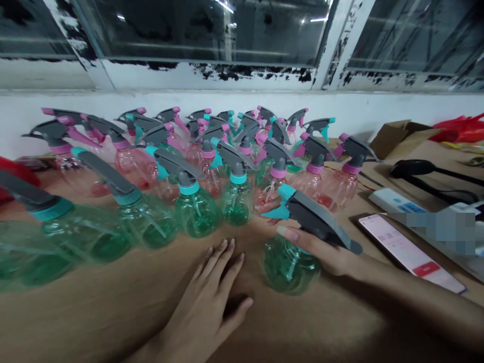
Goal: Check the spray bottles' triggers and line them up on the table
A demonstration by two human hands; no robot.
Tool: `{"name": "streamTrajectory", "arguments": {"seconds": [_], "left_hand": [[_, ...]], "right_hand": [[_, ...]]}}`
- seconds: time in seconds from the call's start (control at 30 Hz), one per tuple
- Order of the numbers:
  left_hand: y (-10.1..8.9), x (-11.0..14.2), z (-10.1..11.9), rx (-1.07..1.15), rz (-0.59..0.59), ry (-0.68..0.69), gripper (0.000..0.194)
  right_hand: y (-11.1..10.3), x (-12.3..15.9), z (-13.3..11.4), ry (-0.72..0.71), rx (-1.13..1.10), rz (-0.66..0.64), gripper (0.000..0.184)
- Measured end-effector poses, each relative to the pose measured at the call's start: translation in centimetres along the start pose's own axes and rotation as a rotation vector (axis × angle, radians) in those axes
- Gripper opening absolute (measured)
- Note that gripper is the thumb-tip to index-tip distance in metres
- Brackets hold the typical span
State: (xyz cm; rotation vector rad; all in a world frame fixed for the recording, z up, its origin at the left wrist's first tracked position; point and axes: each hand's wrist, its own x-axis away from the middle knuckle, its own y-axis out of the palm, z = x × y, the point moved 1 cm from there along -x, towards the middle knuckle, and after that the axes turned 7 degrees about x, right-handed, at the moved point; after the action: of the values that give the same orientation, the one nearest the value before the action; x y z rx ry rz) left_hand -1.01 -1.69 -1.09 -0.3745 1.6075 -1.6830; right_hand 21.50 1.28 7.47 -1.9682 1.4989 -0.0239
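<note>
The right hand (317,247) grasps a green spray bottle (291,269) around its neck, thumb on the near side and fingertips showing past the trigger; the other fingers are hidden behind the bottle. That hand also covers most of the teal collar. The bottle is right of centre on the near side of the group, over the table (124,307); whether its base touches the wood is hard to make out. Its long axis is close to upright, the top leaning slightly right. The teal nozzle (286,192) points left, and the grey head slopes down to the right, over the wrist.

The left hand (212,290) is empty and open, palm down, fingers spread away from the wearer; its forearm is cut off by the lower edge.

Beyond the hands stands a row of green bottles (197,212), blurred and cut off at the left edge. Pink bottles (342,186) stand among and behind them, overlapping too much to count. To the right lie a phone (410,252), its screen text unreadable, a pale packet (401,201) partly under a pixelated patch, and a black object (414,169), running out of view. Farther back are an open carton (401,138) and red plastic (463,128), cut off at the edge.
</note>
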Motion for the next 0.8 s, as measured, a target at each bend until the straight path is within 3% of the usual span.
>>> {"name": "streamTrajectory", "arguments": {"seconds": [0.23, 0.43, 0.67, 0.8], "left_hand": [[-0.9, -0.2, 0.8, 0.216, 0.010, -0.077, 0.075], [-3.5, 1.5, 2.4, 0.450, 0.141, -0.196, 0.092], [-6.9, 8.0, 2.2, 0.367, 0.300, -0.317, 0.063], [-8.1, 12.4, 1.5, 0.222, 0.428, -0.407, 0.063]], "right_hand": [[1.6, 0.3, -0.9, -0.044, -0.083, 0.015, 0.025], [5.4, -0.2, -3.2, -0.098, -0.158, -0.046, 0.024], [12.6, -1.6, -7.8, -0.290, -0.167, -0.195, 0.030], [16.8, -2.8, -10.5, -0.412, -0.199, -0.272, 0.033]]}}
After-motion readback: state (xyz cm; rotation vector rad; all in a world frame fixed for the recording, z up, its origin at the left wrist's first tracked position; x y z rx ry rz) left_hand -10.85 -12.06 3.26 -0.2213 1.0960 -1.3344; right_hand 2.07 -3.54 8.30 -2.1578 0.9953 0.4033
